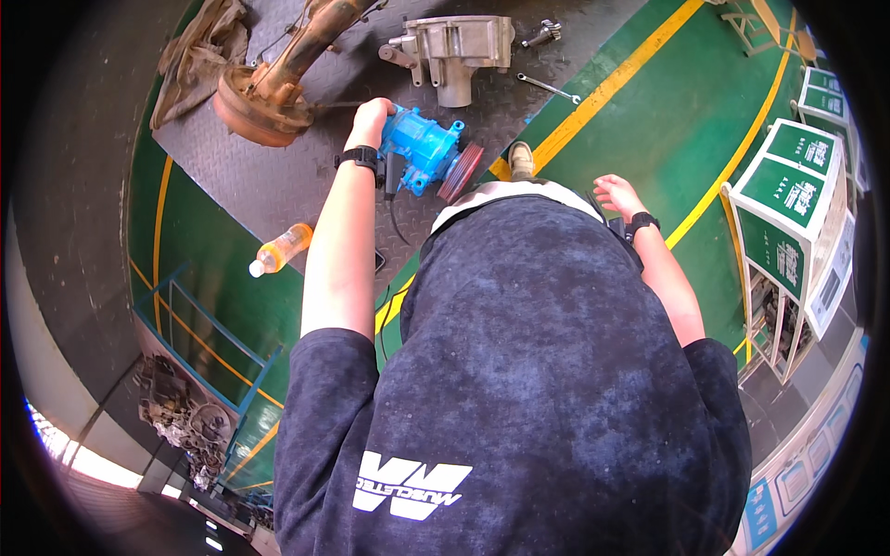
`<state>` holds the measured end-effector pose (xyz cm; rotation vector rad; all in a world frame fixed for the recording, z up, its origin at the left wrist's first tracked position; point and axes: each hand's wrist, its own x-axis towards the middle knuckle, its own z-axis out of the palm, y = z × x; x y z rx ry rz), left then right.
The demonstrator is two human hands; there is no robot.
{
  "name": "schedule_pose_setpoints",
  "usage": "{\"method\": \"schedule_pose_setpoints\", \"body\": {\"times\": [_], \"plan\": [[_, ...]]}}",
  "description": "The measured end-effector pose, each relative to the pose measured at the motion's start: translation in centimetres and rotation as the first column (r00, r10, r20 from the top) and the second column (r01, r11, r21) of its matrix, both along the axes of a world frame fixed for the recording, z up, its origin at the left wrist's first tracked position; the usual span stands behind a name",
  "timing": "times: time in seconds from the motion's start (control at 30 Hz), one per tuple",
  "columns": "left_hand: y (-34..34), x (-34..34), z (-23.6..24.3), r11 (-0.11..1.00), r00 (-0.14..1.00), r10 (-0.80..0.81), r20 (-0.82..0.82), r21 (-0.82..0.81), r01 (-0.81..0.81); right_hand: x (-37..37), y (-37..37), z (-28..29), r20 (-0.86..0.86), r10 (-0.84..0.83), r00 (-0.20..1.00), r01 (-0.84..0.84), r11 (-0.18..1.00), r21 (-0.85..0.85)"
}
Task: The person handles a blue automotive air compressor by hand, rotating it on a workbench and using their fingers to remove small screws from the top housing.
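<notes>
My left hand (373, 115) is at the upper left end of a blue-painted pump-like machine part (423, 146) with a dark red grooved pulley (461, 173). The back of the hand faces me, and its fingers are mostly hidden, so I cannot tell whether they grip the part. A black piece with a cable (393, 176) shows between my forearm and the blue part. My right hand (618, 195) hangs beside my body on the right, empty, its fingers loosely bent and apart.
On the dark steel plate (306, 176) stand a rusty drum assembly (264, 102) and a grey metal housing (459, 51). A wrench (549, 88) lies to the right. An orange drink bottle (282, 248) lies left of my forearm. White-framed racks with green panels (783, 199) stand at right.
</notes>
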<state>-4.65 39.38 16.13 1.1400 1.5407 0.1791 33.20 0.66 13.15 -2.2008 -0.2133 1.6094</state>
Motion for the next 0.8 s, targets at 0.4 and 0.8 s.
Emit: {"method": "schedule_pose_setpoints", "body": {"times": [0.4, 0.8], "plan": [[1.4, -0.1, -3.1, 0.996, 0.991, 0.073, -0.109, -0.037, -0.078, 0.1, -1.6, -0.3, -0.011, -0.063, 0.998, 0.063, 0.998, 0.026], [-0.1, 0.4, 0.1, 0.982, 0.974, 0.184, 0.133, 0.013, -0.187, 0.0, -1.2, -0.8, -0.040, -0.073, 0.996, 0.075, 0.997, 0.037]]}}
